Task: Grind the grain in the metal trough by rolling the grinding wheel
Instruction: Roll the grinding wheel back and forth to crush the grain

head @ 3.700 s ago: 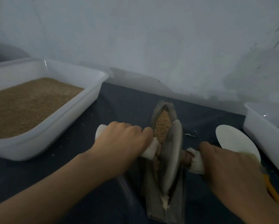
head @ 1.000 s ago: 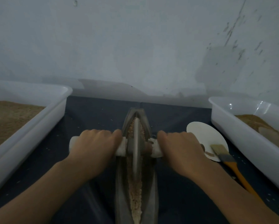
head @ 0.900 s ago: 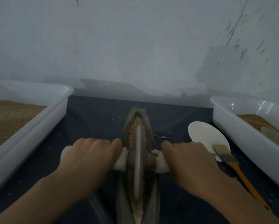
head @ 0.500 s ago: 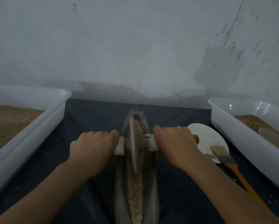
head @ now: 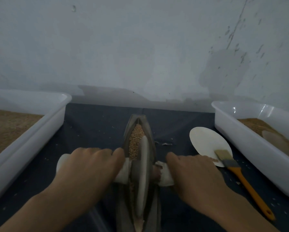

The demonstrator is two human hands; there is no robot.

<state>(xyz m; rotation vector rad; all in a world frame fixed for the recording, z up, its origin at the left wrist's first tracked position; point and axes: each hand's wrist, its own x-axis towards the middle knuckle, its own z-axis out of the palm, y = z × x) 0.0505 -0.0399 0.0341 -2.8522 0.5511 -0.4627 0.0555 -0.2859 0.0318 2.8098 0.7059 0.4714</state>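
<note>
Grain [head: 135,141] lies heaped in the far half of the metal trough [head: 150,131], which runs near to far down the middle of the dark table [head: 97,124]; the trough's near end is cut off by the bottom edge. Nearest, both forearms come in from the lower corners. Left hand [head: 88,166] is curled over the pale wrapped handle [head: 122,173] on the left of the grinding wheel [head: 143,173], its fingers closed round it; only the handle's two ends show past the hand. Right hand [head: 193,174] grips the matching handle on the right the same way, hiding most of it. The wheel stands upright on its edge in the trough's groove, its lower part hidden inside.

Just right of the right hand, a brush [head: 239,174] with an orange handle lies on the table, its bristles resting on a pale round disc [head: 205,141]. Further out, a white tub [head: 40,129] at left and another white tub [head: 240,136] at right each hold brown grain and are cut off by the frame edges. A pale flat object half-buried in the right tub is hard to make out. Beyond stands a scuffed grey wall [head: 140,47]. No writing or labels can be read anywhere.
</note>
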